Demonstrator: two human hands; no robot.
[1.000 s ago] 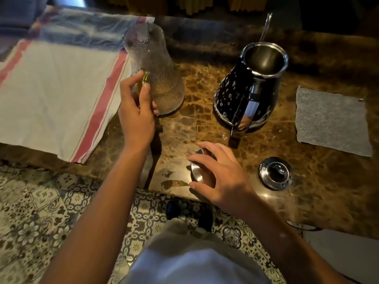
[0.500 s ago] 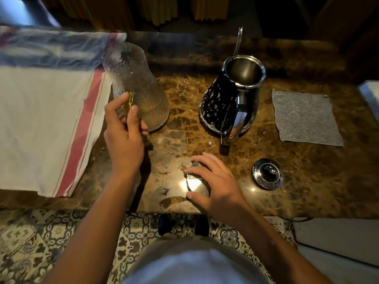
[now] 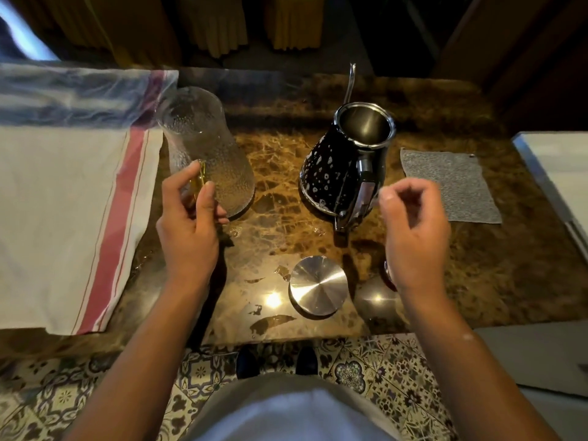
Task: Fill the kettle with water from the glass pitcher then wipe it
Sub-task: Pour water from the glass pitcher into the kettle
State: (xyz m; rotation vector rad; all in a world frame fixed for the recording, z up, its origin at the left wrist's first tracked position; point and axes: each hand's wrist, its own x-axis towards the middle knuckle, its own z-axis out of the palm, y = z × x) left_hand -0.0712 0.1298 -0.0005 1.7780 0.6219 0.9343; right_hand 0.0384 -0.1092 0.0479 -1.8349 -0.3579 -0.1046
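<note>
The textured glass pitcher (image 3: 208, 144) stands on the marble counter (image 3: 280, 167), left of centre. My left hand (image 3: 187, 230) grips its yellow handle. The black spotted kettle (image 3: 331, 173) stands to the right with its top open, its chrome handle facing me. My right hand (image 3: 413, 237) hovers just right of the kettle handle, fingers loosely curled and holding nothing. A round steel lid (image 3: 318, 284) lies flat on the counter between my hands.
A grey cloth (image 3: 455, 183) lies flat right of the kettle. A white towel with red stripes (image 3: 63, 211) covers the counter's left side. Water spots dot the near counter. A sliver of another shiny lid (image 3: 388, 276) shows beside my right wrist.
My right hand let go of the round steel lid and rose to the right, beside the kettle handle. My left hand stays on the pitcher handle. The camera tilted further down.
</note>
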